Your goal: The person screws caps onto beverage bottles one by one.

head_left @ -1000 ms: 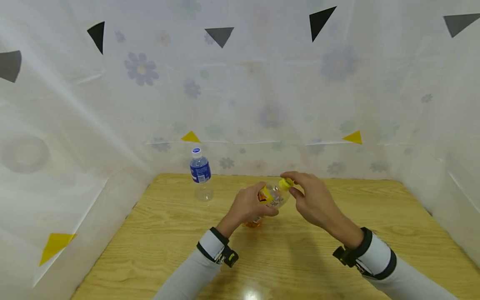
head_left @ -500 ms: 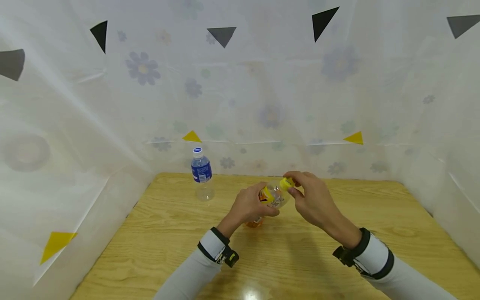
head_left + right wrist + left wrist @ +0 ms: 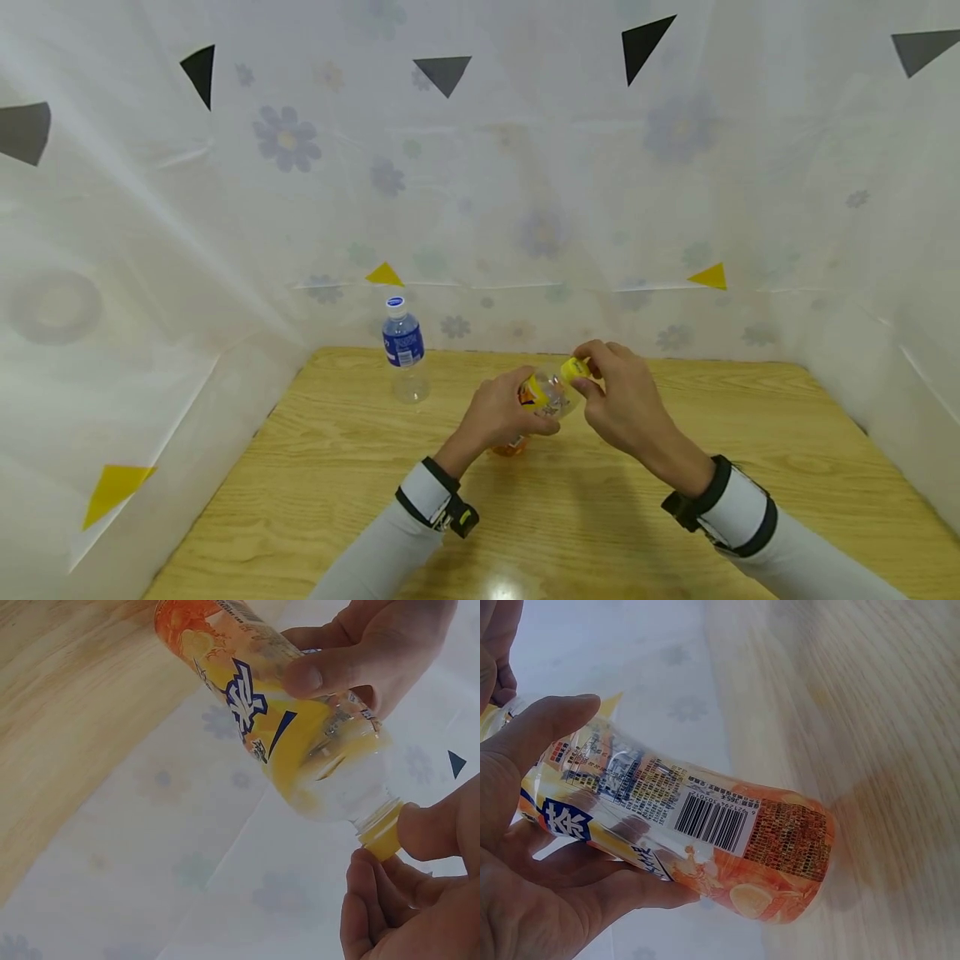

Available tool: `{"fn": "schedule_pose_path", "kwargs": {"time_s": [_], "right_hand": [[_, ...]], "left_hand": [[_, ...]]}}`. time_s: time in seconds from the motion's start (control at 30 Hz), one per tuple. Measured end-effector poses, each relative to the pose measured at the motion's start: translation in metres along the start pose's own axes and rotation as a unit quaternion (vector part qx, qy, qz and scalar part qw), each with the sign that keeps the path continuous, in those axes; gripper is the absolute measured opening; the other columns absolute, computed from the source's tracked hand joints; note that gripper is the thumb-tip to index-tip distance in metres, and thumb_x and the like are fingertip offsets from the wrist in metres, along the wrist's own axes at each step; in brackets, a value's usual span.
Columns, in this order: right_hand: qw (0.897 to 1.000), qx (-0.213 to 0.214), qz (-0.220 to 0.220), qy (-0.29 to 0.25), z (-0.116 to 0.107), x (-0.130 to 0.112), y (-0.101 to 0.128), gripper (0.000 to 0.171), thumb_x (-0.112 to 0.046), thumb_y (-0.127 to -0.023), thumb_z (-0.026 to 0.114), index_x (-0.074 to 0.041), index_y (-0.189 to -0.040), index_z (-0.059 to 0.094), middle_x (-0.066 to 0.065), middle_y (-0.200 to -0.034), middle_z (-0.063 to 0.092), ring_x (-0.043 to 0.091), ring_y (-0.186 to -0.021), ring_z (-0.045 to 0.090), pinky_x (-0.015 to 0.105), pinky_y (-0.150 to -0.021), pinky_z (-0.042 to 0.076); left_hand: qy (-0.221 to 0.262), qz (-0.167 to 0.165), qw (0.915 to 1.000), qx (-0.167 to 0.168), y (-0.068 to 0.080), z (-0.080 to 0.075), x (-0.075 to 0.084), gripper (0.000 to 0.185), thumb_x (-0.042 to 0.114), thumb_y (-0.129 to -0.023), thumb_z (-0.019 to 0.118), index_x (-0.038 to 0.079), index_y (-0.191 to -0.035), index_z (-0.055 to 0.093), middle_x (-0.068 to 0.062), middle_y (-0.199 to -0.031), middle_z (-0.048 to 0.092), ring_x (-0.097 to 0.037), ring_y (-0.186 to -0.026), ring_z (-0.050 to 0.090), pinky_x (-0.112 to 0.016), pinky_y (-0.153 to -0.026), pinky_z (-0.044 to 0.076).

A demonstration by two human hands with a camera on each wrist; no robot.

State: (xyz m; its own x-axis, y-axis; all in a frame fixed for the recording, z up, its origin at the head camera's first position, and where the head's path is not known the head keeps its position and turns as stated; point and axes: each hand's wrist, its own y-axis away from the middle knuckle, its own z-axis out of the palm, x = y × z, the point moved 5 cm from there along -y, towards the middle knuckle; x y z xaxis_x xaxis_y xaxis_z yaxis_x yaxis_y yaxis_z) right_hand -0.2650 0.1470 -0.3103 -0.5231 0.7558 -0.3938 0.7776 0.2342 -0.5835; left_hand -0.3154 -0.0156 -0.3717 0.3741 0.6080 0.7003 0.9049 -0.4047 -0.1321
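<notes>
My left hand (image 3: 497, 408) grips a clear plastic drink bottle (image 3: 712, 817) with an orange and yellow label around its middle. The bottle is tilted over the table, its neck up and to the right in the head view. At the neck, my right hand (image 3: 628, 407) pinches the yellow cap (image 3: 382, 834) between thumb and fingers. In the right wrist view, clear neck threads show just behind the cap, which sits at the bottle's mouth. No drink shows in the transparent shoulder. The left wrist view has the barcode and printed text facing it.
A second bottle (image 3: 403, 343), with a blue label and white cap, stands upright at the back left of the wooden table (image 3: 315, 500). Pale flowered sheeting (image 3: 495, 192) with stuck-on triangles encloses the table at the back and sides.
My right hand has shifted slightly, its wrist turning a little to the left, with the cap still pinched. The left hand and its bottle stay almost in place.
</notes>
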Motion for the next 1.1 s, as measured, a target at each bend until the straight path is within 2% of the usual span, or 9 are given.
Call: {"fn": "schedule_pose_path", "kwargs": {"time_s": [0.23,0.5,0.67,0.87,0.97,1.03,1.1], "right_hand": [[0.999,0.033,-0.018,0.014,0.0032,0.0012,-0.0013,0.012,-0.006,-0.089,0.074,-0.004,-0.097,0.065,0.008,-0.083,0.06,0.024,-0.077,0.05,0.039,-0.075,0.03],[0.996,0.062,-0.054,0.027,0.0034,-0.001,-0.0008,0.014,-0.006,-0.087,0.075,-0.006,-0.086,0.062,0.005,-0.076,0.054,0.021,-0.072,0.045,0.038,-0.073,0.027],[0.997,0.061,-0.049,0.028,0.003,-0.0013,-0.0007,0.013,-0.007,-0.088,0.075,-0.006,-0.086,0.061,0.005,-0.075,0.053,0.022,-0.073,0.045,0.038,-0.073,0.026],[0.997,0.048,-0.042,0.034,0.0028,-0.0015,0.0003,0.011,-0.009,-0.09,0.074,-0.005,-0.09,0.063,0.006,-0.078,0.056,0.024,-0.074,0.046,0.039,-0.073,0.027],[0.997,0.043,-0.046,0.047,0.0021,-0.0025,0.0013,0.012,-0.011,-0.091,0.073,-0.003,-0.095,0.064,0.009,-0.082,0.06,0.027,-0.078,0.052,0.04,-0.074,0.03],[0.997,0.032,-0.042,0.055,0.0016,-0.0027,0.0023,0.018,-0.014,-0.093,0.071,0.0,-0.105,0.066,0.013,-0.089,0.064,0.032,-0.085,0.057,0.045,-0.077,0.035],[0.998,0.014,-0.032,0.06,0.0014,-0.0024,0.0035,0.032,-0.018,-0.095,0.07,0.002,-0.119,0.065,0.016,-0.098,0.068,0.037,-0.095,0.061,0.052,-0.082,0.039]], "left_hand": [[0.0,0.003,1.0,0.009,0.0002,0.0007,0.0003,0.064,0.039,-0.075,0.088,0.02,-0.132,0.063,0.003,-0.099,0.069,-0.009,-0.079,0.061,-0.027,-0.065,0.05],[-0.008,0.004,0.9999,0.012,0.0003,0.002,-0.0018,0.065,0.04,-0.075,0.088,0.019,-0.131,0.064,0.004,-0.097,0.069,-0.007,-0.077,0.06,-0.025,-0.064,0.049],[-0.013,0.004,0.9998,0.013,0.0003,0.0014,-0.001,0.067,0.04,-0.075,0.088,0.018,-0.133,0.063,0.003,-0.099,0.069,-0.008,-0.078,0.06,-0.025,-0.065,0.049],[-0.009,0.005,0.9999,0.013,0.0009,0.0014,-0.0011,0.064,0.039,-0.074,0.088,0.019,-0.13,0.064,0.004,-0.097,0.069,-0.008,-0.078,0.06,-0.026,-0.064,0.049],[-0.009,0.005,0.9999,0.013,0.0013,0.0009,-0.0005,0.062,0.039,-0.075,0.088,0.02,-0.129,0.064,0.004,-0.096,0.069,-0.008,-0.077,0.06,-0.026,-0.064,0.049],[-0.007,0.004,0.9999,0.012,0.0012,0.0008,-0.001,0.063,0.039,-0.075,0.088,0.02,-0.13,0.064,0.004,-0.097,0.069,-0.008,-0.078,0.06,-0.027,-0.065,0.049],[-0.007,0.0,0.9999,0.012,0.0014,0.0006,-0.0018,0.064,0.039,-0.075,0.087,0.02,-0.131,0.063,0.003,-0.097,0.069,-0.009,-0.078,0.061,-0.027,-0.065,0.05]]}}
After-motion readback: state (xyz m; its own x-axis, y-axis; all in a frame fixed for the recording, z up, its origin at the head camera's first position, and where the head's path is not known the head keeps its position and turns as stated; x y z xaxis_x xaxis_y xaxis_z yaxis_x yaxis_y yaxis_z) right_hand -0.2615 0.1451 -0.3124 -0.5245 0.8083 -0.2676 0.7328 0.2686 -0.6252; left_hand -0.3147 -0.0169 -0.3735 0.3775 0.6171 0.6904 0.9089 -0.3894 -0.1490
